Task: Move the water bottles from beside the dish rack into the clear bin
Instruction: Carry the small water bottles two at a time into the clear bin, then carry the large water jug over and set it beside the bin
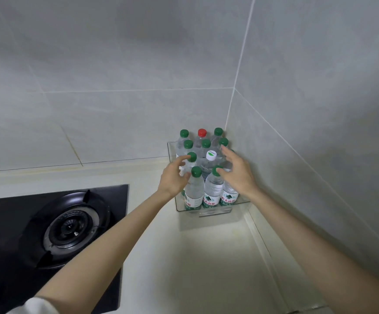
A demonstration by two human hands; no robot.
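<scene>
Clear rigid plastic bin [215, 212] stands in the tiled corner of the glossy counter [195, 257], packed with upright ribbed transparent water bottles [194, 191]. The left hand [172, 177] curves its fingers around one bottle neck, but a grip cannot be confirmed. The right hand [237, 175] is spread, its thumb on a green cap [215, 168].

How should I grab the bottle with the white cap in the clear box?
Pinch its white cap and neck from straight above. It stands upright in the clear bin, packed among green-capped bottles, so only its top is free.
</scene>
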